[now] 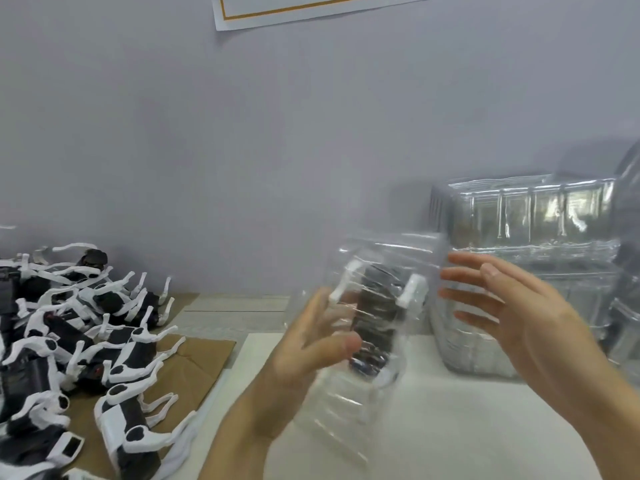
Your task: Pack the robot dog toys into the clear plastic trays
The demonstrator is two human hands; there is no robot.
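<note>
My left hand (311,344) holds a clear plastic tray (377,258) up in front of me, thumb on the near face and fingers behind it. Inside the tray sits a black and white robot dog toy (375,317), its white legs pointing up. My right hand (509,313) hovers just right of the tray with fingers straight and spread, holding nothing. A pile of several black and white robot dog toys (79,341) lies on the left. The picture is blurred by motion.
The pile rests on flattened brown cardboard (194,362). A tall stack of clear plastic trays (530,237) stands at the right on a white table top (450,438). A grey wall (277,150) rises behind, with a paper sheet (311,8) pinned at the top.
</note>
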